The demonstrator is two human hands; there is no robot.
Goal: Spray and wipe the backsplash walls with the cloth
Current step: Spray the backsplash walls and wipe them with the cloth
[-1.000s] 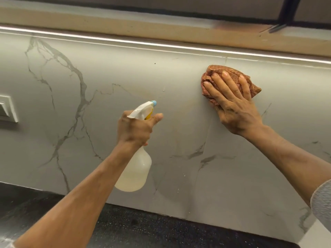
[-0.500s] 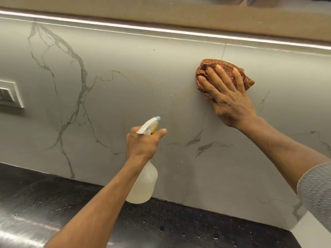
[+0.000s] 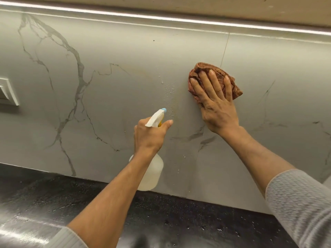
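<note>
The grey marble-veined backsplash wall [image 3: 125, 51] fills most of the view. My right hand [image 3: 216, 106] lies flat on a bunched brown cloth [image 3: 234, 86] and presses it against the wall, right of a vertical panel seam. My left hand [image 3: 150, 136] grips a white spray bottle [image 3: 152, 172] by its neck, index finger stretched forward under the blue-tipped nozzle [image 3: 163, 110], which points at the wall. Fine wet droplets [image 3: 169, 90] sit on the wall just left of the cloth. Most of the bottle's trigger is hidden by my fingers.
A black speckled countertop [image 3: 179, 217] runs along the bottom of the wall. A white switch plate [image 3: 7, 93] is mounted at the far left. A bright light strip [image 3: 161, 17] runs under the wooden cabinet edge above.
My right hand has slid the cloth down the wall. The spray bottle in my left hand has shifted slightly right, and droplets now show on the wall.
</note>
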